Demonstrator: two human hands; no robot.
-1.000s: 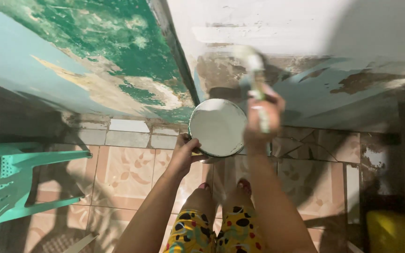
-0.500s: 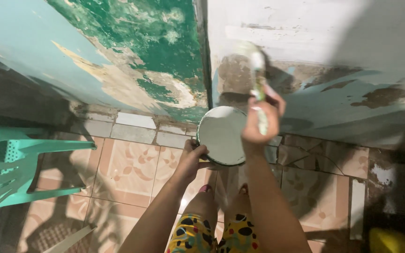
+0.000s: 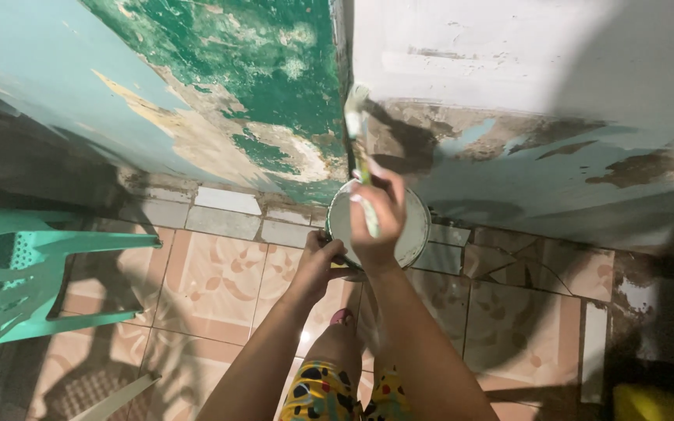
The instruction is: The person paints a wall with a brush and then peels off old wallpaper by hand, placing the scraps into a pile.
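The left hand [image 3: 317, 261] is closed on the near rim of a round white paint can [image 3: 415, 226], holding it above the patterned tan floor tiles [image 3: 220, 281]. Just over the can, the right hand [image 3: 376, 218] is wrapped around a paint-smeared brush [image 3: 358, 148], bristles raised to the peeling green-and-white wall [image 3: 274, 93]. A green plastic chair [image 3: 25, 273] stands at the left.

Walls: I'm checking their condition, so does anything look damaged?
Yes. The left wall has green paint flaking off in large patches, and the right wall shows bare brown patches low down, beside the brush.
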